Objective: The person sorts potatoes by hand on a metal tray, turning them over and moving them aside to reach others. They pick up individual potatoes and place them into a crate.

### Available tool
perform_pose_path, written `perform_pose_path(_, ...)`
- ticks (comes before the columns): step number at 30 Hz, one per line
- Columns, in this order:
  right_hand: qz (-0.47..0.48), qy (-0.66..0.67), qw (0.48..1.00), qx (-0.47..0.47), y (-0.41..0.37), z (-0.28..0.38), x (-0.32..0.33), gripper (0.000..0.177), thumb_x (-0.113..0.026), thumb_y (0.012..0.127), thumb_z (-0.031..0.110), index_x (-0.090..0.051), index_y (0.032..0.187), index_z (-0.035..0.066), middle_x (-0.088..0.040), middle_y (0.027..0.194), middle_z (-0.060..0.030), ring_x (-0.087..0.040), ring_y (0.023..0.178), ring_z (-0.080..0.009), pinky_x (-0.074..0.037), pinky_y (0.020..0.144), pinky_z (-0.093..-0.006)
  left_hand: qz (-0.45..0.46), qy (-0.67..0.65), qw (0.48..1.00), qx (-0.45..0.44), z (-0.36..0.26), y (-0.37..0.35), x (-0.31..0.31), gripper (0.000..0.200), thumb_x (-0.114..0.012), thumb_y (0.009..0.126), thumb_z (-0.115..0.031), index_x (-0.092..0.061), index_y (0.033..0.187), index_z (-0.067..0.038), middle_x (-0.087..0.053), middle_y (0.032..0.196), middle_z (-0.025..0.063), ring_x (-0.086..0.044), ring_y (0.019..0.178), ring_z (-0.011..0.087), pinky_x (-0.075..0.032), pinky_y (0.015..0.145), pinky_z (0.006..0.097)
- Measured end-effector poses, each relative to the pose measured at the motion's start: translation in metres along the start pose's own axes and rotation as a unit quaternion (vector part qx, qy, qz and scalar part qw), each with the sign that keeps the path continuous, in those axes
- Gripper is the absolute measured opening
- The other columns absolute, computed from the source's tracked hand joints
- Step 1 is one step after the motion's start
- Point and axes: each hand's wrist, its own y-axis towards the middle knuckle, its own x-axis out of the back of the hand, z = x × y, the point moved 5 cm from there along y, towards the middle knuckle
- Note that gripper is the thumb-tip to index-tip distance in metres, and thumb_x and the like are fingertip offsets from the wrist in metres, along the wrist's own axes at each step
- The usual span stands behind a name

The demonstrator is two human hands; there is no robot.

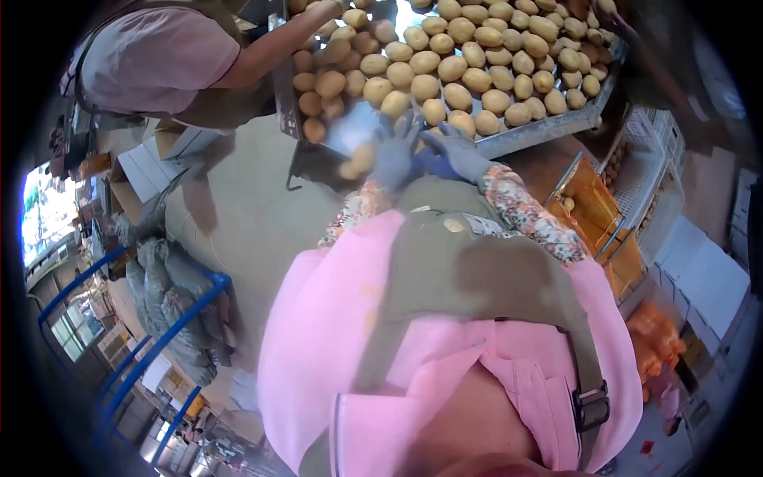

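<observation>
Where potatoes (477,79) fill a tray (548,127), the gloved left hand (393,159) spreads its fingers beside a blurred potato (358,163). The right hand (461,153), just beside it, stretches its fingers out together.

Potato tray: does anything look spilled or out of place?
One potato is past the tray edge, beside the left hand, and blurred; whether it is held or dropping cannot be told. The other potatoes sit on the tray.
</observation>
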Motion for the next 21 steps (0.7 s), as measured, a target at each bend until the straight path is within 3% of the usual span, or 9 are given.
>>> perform_pose_path(2, 0.071, 0.251, 0.965, 0.019, 0.021, 0.001, 0.003, 0.037, -0.043, 0.096, 0.021, -0.051, 0.131, 0.009, -0.055, 0.121, -0.0073, -0.051, 0.113, -0.0182, -0.041, 0.097, -0.0306, -0.002, 0.024, 1.0, 0.014, 0.009, -0.009, 0.008, 0.078, -0.062, 0.08, -0.052, -0.028, 0.147, -0.029, -0.019, 0.156, 0.0054, -0.012, 0.141, 0.0446, -0.011, 0.11, 0.0626)
perform_pose_path(4, 0.067, 0.727, 0.681, 0.052, 0.045, -0.027, -0.017, 0.035, -0.046, 0.095, 0.014, -0.053, 0.129, 0.01, -0.057, 0.117, -0.0059, -0.056, 0.103, -0.0192, -0.046, 0.088, -0.027, -0.055, 0.02, 0.997, 0.042, 0.02, -0.029, 0.012, 0.074, -0.063, 0.078, -0.049, -0.035, 0.142, -0.022, -0.029, 0.148, 0.0087, -0.02, 0.136, 0.0424, -0.017, 0.107, 0.0618)
perform_pose_path(5, 0.078, 0.492, 0.86, -0.11, 0.044, -0.044, 0.006, 0.036, -0.058, 0.091, 0.015, -0.054, 0.126, 0.008, -0.058, 0.112, -0.0045, -0.056, 0.097, -0.0129, -0.047, 0.085, -0.0252, -0.111, 0.017, 0.992, 0.06, 0.025, -0.038, 0.02, 0.072, -0.064, 0.076, -0.047, -0.042, 0.137, -0.015, -0.039, 0.14, 0.0121, -0.029, 0.132, 0.0402, -0.023, 0.104, 0.061)
perform_pose_path(9, -0.038, -0.099, 0.991, -0.079, 0.009, -0.12, 0.024, 0.041, -0.049, 0.093, 0.037, -0.052, 0.133, 0.031, -0.043, 0.142, -0.0072, -0.037, 0.129, -0.0428, -0.03, 0.105, -0.0559, -0.044, -0.085, 0.968, 0.232, 0.081, -0.08, 0.002, 0.07, -0.052, 0.088, -0.052, -0.034, 0.145, -0.017, -0.029, 0.151, 0.0122, -0.018, 0.139, 0.0439, -0.015, 0.109, 0.0606)
perform_pose_path(11, 0.064, -0.146, 0.987, -0.015, -0.008, -0.101, 0.009, 0.041, -0.048, 0.093, 0.039, -0.049, 0.134, 0.036, -0.034, 0.149, -0.0071, -0.02, 0.135, -0.0521, -0.013, 0.112, -0.0596, -0.175, 0.081, 0.947, 0.256, 0.135, -0.098, -0.034, 0.069, -0.052, 0.089, -0.049, -0.033, 0.144, -0.012, -0.029, 0.149, 0.0192, -0.022, 0.137, 0.0457, -0.018, 0.108, 0.0604)
perform_pose_path(14, 0.129, 0.396, 0.908, 0.049, 0.006, -0.067, -0.05, 0.04, -0.049, 0.094, 0.041, -0.052, 0.134, 0.034, -0.029, 0.149, -0.0226, -0.014, 0.135, -0.056, -0.011, 0.113, -0.0562, -0.269, 0.087, 0.939, 0.197, 0.127, -0.072, 0.037, 0.07, -0.054, 0.089, -0.047, -0.033, 0.144, -0.011, -0.031, 0.146, 0.0247, -0.027, 0.133, 0.0482, -0.02, 0.107, 0.0613)
perform_pose_path(17, 0.129, 0.092, 0.986, 0.048, 0.017, 0.023, -0.003, 0.041, -0.051, 0.091, 0.044, -0.057, 0.129, 0.03, -0.033, 0.144, -0.0262, -0.022, 0.137, -0.0454, -0.019, 0.111, -0.0508, -0.296, -0.016, 0.936, 0.19, 0.148, -0.002, 0.075, 0.071, -0.054, 0.088, -0.048, -0.036, 0.141, -0.003, -0.036, 0.142, 0.0271, -0.032, 0.131, 0.0456, -0.023, 0.109, 0.0523)
perform_pose_path(19, 0.356, 0.743, 0.543, -0.163, 0.035, 0.029, -0.056, 0.046, -0.038, 0.098, 0.041, -0.049, 0.137, 0.019, -0.045, 0.139, -0.0145, -0.039, 0.132, -0.0285, -0.036, 0.104, -0.0373, -0.158, -0.27, 0.912, 0.266, 0.144, 0.044, 0.101, 0.072, -0.052, 0.087, -0.051, -0.04, 0.138, -0.001, -0.049, 0.13, 0.028, -0.046, 0.122, 0.0415, -0.035, 0.104, 0.0443)
perform_pose_path(21, 0.315, 0.732, 0.587, -0.144, 0.044, 0.021, -0.023, 0.045, -0.04, 0.098, 0.038, -0.048, 0.137, 0.017, -0.047, 0.136, -0.0117, -0.043, 0.126, -0.0244, -0.039, 0.101, -0.0339, -0.08, -0.321, 0.898, 0.289, 0.12, 0.069, 0.119, 0.075, -0.053, 0.086, -0.053, -0.04, 0.138, -0.001, -0.051, 0.129, 0.0273, -0.05, 0.12, 0.0386, -0.038, 0.102, 0.0423)
